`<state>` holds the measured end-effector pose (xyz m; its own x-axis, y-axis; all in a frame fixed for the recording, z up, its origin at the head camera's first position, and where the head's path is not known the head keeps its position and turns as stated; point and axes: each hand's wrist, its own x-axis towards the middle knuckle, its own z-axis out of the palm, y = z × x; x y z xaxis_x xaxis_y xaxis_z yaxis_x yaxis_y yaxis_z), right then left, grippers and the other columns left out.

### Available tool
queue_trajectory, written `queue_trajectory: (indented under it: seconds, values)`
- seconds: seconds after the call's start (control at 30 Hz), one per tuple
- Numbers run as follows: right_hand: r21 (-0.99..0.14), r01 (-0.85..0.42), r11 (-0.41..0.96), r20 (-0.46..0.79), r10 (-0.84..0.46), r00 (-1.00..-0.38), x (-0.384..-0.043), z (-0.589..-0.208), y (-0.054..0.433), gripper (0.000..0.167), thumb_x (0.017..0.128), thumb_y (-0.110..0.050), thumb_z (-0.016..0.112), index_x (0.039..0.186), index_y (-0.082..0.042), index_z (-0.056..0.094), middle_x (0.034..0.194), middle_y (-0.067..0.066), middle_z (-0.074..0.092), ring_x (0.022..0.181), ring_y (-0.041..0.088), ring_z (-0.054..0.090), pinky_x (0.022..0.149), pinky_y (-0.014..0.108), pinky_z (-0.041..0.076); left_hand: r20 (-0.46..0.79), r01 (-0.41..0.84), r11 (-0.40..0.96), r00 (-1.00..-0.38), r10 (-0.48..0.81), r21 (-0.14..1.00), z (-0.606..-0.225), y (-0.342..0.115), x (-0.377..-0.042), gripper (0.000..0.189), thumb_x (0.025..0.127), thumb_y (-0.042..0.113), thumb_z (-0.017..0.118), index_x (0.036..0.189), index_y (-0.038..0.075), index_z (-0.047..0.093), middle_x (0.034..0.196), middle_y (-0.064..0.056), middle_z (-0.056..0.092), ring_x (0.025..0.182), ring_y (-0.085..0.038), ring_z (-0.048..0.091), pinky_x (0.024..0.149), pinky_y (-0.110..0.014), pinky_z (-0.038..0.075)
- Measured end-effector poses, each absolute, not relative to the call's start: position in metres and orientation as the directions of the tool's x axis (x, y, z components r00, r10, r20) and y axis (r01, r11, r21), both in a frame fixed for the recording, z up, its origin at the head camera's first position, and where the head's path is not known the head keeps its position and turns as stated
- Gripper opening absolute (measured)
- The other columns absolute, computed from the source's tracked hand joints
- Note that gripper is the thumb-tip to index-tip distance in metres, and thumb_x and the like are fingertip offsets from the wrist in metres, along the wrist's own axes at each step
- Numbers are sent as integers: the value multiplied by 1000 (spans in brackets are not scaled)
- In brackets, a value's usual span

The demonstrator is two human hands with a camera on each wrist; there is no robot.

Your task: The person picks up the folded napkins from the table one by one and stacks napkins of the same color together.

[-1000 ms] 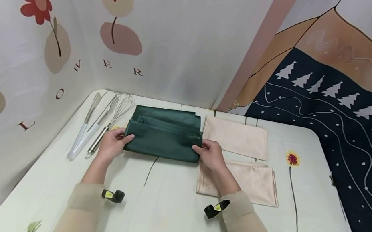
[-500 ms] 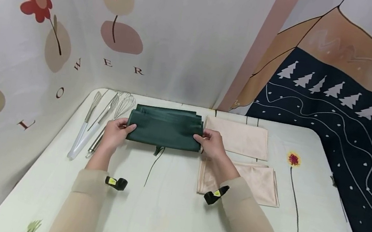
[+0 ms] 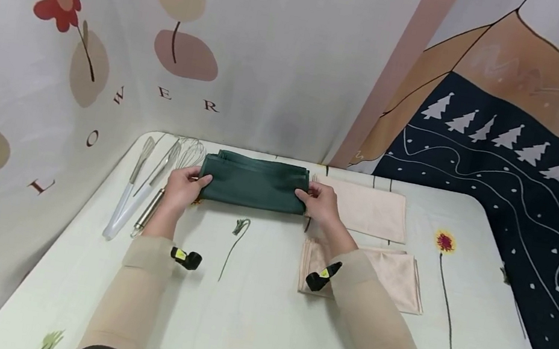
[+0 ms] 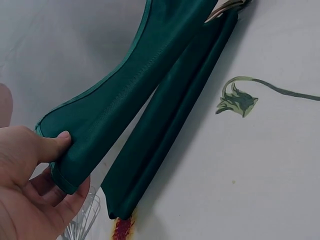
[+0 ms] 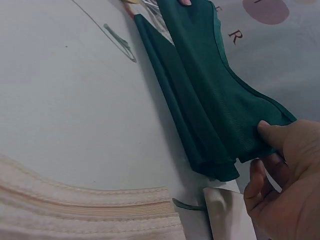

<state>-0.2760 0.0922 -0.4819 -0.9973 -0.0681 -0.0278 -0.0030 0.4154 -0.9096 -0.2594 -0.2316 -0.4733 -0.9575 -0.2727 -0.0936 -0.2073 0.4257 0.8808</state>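
Observation:
A dark green folded cloth (image 3: pixel 255 186) stretches between my two hands at the back of the table. My left hand (image 3: pixel 184 187) pinches its left end between thumb and fingers; in the left wrist view the thumb (image 4: pixel 62 140) presses on the fabric's face. At the opposite end my right hand (image 3: pixel 322 206) pinches the other corner. The wrist views show this held part raised above more folded green cloth (image 4: pixel 160 135) lying on the table. Whether both belong to one piece cannot be told.
Two folded pale pink cloths, a back one (image 3: pixel 367 210) and a front one (image 3: pixel 384 276), lie on the right. A wire whisk (image 3: pixel 148 212) and tongs-like utensils (image 3: pixel 129 193) lie to the left. A patterned wall (image 3: pixel 284 77) rises behind the table.
Both hands have moved away from me toward the table's back edge, carrying the green cloth over the green layers behind. A printed flower bud on the tablecloth has come into view.

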Motion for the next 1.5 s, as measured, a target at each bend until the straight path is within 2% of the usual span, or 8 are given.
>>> queue_trajectory:
  seconds: [0.27,0.53,0.8,1.03,1.23,1.5]
  values:
    - [-895,2,447,-35,-66,-997,-292,-485,88,16,97,-21,71,97,-5,73,84,6,62,80,22,53,69,32,44,-76,-203,459,-957,-281,865,-479,-234,-272,35,100,25,66,128,4,69,124,-19,64,109,-34,60,88,-44,51]
    - [-886,9,463,-64,-104,-992,-304,-487,85,23,99,-10,65,120,-2,71,98,11,64,91,23,56,78,32,48,-73,-203,479,-959,-275,854,-486,-235,-282,35,101,26,65,128,4,69,127,-19,63,116,-36,58,94,-49,50]
    - [-867,48,497,-107,-92,-990,-308,-491,85,17,98,-15,69,110,-3,70,101,11,62,92,24,54,79,36,46,-57,-198,502,-958,-281,842,-491,-236,-290,37,102,24,63,132,2,66,130,-21,62,118,-37,58,97,-49,51]
    - [-853,80,516,-140,-78,-987,-312,-493,86,29,97,-16,70,124,-7,71,106,11,64,96,25,57,90,39,49,0,-160,572,-963,-270,804,-493,-233,-299,35,101,20,65,130,0,67,125,-22,65,119,-38,59,98,-51,50]
    - [-845,74,529,-137,-80,-987,-315,-496,86,33,96,-15,72,128,-6,70,110,13,67,102,27,60,97,41,50,16,-166,621,-961,-277,766,-495,-230,-301,33,102,19,64,128,-1,68,122,-22,66,117,-38,59,99,-52,48]
    - [-810,78,582,-166,-101,-981,-312,-493,89,37,98,-19,70,130,-2,66,118,15,66,113,29,61,99,41,50,-31,-227,663,-955,-294,714,-497,-228,-295,44,102,19,63,136,-7,59,129,-27,63,124,-40,55,104,-51,45]
